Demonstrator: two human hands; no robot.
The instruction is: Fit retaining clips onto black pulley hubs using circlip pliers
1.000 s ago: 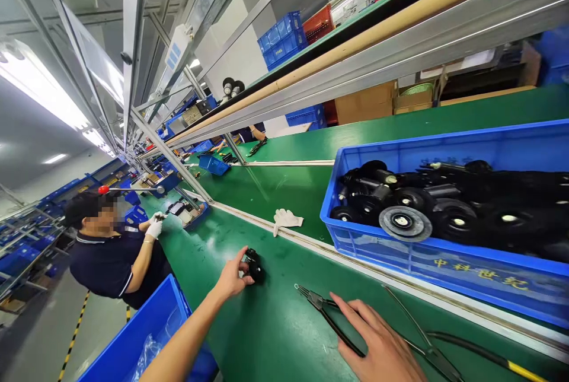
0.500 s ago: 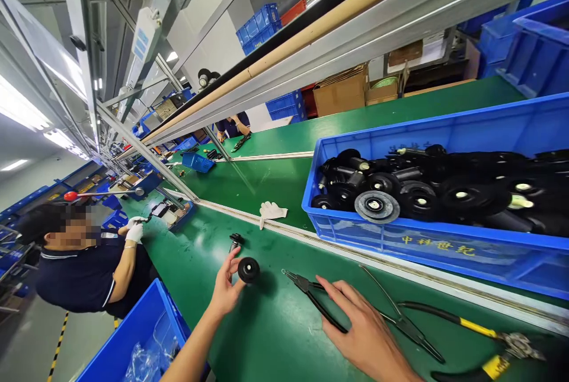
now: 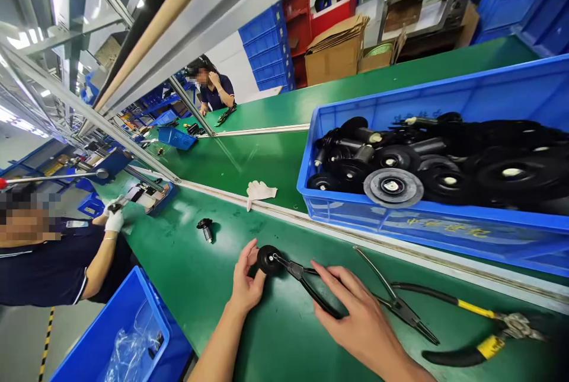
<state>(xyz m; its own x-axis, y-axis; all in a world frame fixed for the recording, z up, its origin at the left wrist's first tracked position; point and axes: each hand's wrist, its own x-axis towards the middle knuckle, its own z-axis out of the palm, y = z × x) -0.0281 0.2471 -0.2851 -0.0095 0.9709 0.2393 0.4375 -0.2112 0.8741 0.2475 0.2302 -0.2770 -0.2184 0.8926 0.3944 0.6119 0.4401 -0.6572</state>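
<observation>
My left hand (image 3: 247, 280) grips a round black flanged part (image 3: 268, 260) with a small pale centre, turned face-up toward me. Wrapped round the handles of black circlip pliers (image 3: 297, 271) is my right hand (image 3: 355, 314). The pliers' thin tips, with what looks like a small ring on them, meet the centre of the black part. A similar black part with a shaft (image 3: 205, 230) lies on the green table beyond my left hand. To the right of my right hand lie a second pair of pliers (image 3: 402, 311) and cutters with black-and-yellow handles (image 3: 478, 308).
A long blue bin (image 3: 400, 216) full of black flanged parts stands behind a metal rail. A white glove (image 3: 261, 191) rests by the rail. At lower left is a blue crate (image 3: 146, 287) with plastic bags. A co-worker (image 3: 48, 257) in white gloves works at left; another person (image 3: 216, 91) sits farther back.
My left hand has moved right with the black part, toward the pliers. The pliers' tips, apart from the part before, now reach its centre. The view has shifted.
</observation>
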